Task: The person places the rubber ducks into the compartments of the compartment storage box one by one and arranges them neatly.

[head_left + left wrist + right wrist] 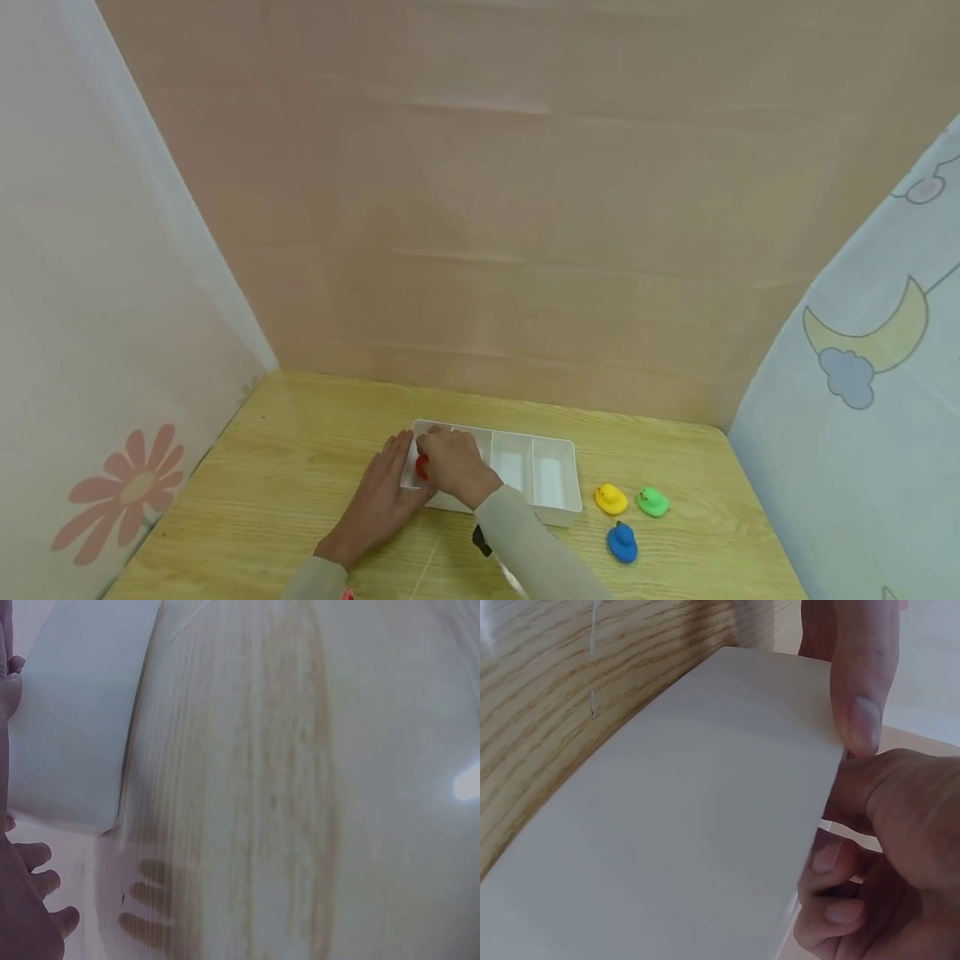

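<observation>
A white box (555,512) with a row of compartments lies on the wooden table. My left hand (381,500) rests along its left end with fingers extended, and the thumb touches the near rim. Over the leftmost compartment, my right hand (453,467) holds a small red toy (422,467), mostly covered by the fingers. The right wrist view shows curled right fingers (844,911) beyond the white wall, close to the left thumb (864,720). In the left wrist view, left fingertips (46,882) show past the box corner.
Right of the box are a yellow duck (611,499), a green duck (653,502) and a blue duck (622,542). A small red thing (347,594) shows by the left sleeve at the bottom edge. A beige backdrop (495,250) and printed side curtains surround the table.
</observation>
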Demonstrator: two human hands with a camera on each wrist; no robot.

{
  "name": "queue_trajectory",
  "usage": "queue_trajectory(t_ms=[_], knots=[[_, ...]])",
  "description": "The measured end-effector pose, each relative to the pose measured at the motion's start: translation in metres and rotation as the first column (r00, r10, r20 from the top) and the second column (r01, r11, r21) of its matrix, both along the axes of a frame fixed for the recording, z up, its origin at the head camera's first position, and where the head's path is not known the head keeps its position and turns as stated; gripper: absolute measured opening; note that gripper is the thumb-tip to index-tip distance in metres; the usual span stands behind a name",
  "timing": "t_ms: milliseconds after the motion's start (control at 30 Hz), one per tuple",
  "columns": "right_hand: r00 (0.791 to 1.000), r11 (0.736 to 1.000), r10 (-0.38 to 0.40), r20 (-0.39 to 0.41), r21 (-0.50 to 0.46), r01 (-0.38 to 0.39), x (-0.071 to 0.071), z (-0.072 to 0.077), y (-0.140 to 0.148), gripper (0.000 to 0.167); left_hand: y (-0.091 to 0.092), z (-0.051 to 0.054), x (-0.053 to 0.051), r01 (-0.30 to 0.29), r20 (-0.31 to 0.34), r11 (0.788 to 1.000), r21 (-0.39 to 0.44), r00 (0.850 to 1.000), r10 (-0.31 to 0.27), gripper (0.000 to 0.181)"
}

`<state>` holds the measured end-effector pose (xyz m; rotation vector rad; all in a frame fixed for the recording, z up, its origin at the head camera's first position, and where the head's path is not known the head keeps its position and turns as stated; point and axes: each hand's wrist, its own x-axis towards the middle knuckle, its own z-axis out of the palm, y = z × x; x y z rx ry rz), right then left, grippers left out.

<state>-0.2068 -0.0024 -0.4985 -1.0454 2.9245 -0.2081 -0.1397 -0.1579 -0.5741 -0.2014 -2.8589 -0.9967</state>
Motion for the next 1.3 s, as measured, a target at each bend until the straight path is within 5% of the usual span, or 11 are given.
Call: queue_trajectory(t_ms=[400,633,900,1300], knots=[[0.999,0.999,-0.034,0.025,-0.002,0.034,0.0,0.001,0.001,0.014,0.0,-0.003,0.0,-0.001,-0.006,1.0,0.006,1.0,0.001,0.101],[0.996,0.991,-0.055,0.065,-0.115,0.062,-0.002,0.023,0.012,0.021,0.0,0.0,0.0,0.008,0.027,1.0,0.017,1.0,-0.009,0.102],[0.99,0.975,-0.09,0.107,-0.195,0.11,-0.003,0.045,0.04,0.02,0.0,0.0,0.001,-0.007,-0.005,1.0,0.012,1.0,0.007,0.099],[0.984,0.945,-0.141,0.107,-0.282,0.166,0.004,0.053,0.084,0.018,0.0,-0.003,0.001,-0.014,-0.009,1.0,0.013,1.0,0.014,0.102]])
